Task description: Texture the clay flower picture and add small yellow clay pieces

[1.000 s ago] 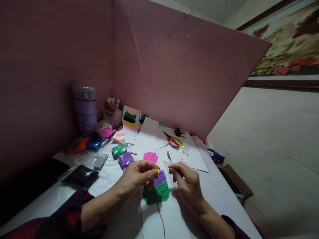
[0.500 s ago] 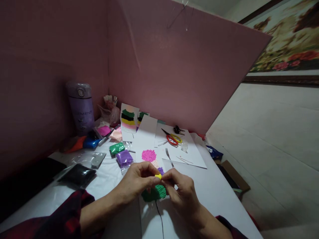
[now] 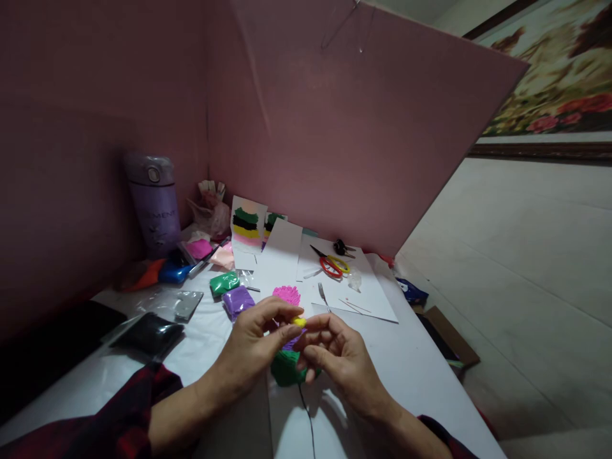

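My left hand [image 3: 258, 341] pinches a small yellow lump of clay [image 3: 299, 322] between thumb and forefinger. My right hand [image 3: 337, 360] meets it fingertip to fingertip, its fingers curled and touching the same lump. Under both hands lies a white card [image 3: 291, 414] bearing a clay picture: a pink patch [image 3: 287, 294] at the top, purple in the middle, green [image 3: 285, 373] at the bottom, mostly hidden by my fingers. A thin dark line runs down the card from the green part.
Green [image 3: 224, 282] and purple [image 3: 238, 301] clay packs lie left of the card, more packs and a purple flask [image 3: 155, 204] behind. A small fork [image 3: 324, 296], red-and-yellow scissors [image 3: 331, 264] and finished cards [image 3: 247, 228] sit further back. Pink boards wall the table.
My right hand came in from the right and joined the left at the yellow lump. Both hands have since lifted slightly toward the pink patch.
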`<state>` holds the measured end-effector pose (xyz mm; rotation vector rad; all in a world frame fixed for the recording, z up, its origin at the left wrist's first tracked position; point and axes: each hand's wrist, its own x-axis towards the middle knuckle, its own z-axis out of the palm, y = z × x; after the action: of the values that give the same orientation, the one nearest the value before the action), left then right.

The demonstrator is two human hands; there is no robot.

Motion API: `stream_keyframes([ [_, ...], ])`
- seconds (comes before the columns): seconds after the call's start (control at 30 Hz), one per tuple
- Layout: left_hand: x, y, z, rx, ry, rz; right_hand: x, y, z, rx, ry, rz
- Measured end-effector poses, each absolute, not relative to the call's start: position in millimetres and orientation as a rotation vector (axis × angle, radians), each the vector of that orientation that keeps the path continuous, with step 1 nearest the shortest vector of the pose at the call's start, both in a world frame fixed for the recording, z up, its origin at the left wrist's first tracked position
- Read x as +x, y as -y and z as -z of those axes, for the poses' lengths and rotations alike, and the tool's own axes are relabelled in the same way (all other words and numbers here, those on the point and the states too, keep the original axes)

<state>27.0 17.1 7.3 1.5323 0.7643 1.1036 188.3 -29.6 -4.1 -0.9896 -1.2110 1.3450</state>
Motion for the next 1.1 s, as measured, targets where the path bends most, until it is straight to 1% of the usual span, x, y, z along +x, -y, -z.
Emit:
stream_keyframes([
  [0.07,25.6,-15.1,-7.3,1.759,-0.695,-1.165,187.8,30.8,0.8,-0.903,1.252,-1.429],
  [0.13,24.7,-15.1,-7.8,1.873,-0.672,-1.154,188.5,31.3,0.6,-0.839,1.286,-1.496],
  [0.33,22.1,-23.5,-10.9,1.511,-0.897,-1.175,192.6,27.1,7.6,-0.777,1.089,-1.565],
  [0.43,21.7,-22.6,-7.7,1.692,-0.826,-1.274,192.4,28.6,0.3,-0.755,1.043,-1.675],
  [0.53,21.8,-20.4,-5.3,1.851,-0.716,-1.227,192.1,32.0,-9.0,-0.674,1.062,-1.781],
  [0.6,21.5,-21.0,-7.0,1.828,-0.761,-1.227,193.0,33.0,-11.7,-0.656,1.028,-1.825],
  [0.73,19.9,-24.1,-12.5,1.784,-0.827,-1.377,196.1,32.9,-12.3,-0.682,0.944,-1.829],
  [0.8,19.5,-24.5,-12.5,1.97,-0.731,-1.416,196.6,33.2,-13.7,-0.663,0.96,-1.827],
  [0.93,19.0,-25.1,-9.0,2.371,-0.633,-1.37,195.0,35.1,-17.6,-0.583,0.981,-1.869],
  [1.1,17.8,-28.4,-7.2,2.206,-0.529,-1.592,194.7,36.2,-17.6,-0.526,0.866,-1.915],
])
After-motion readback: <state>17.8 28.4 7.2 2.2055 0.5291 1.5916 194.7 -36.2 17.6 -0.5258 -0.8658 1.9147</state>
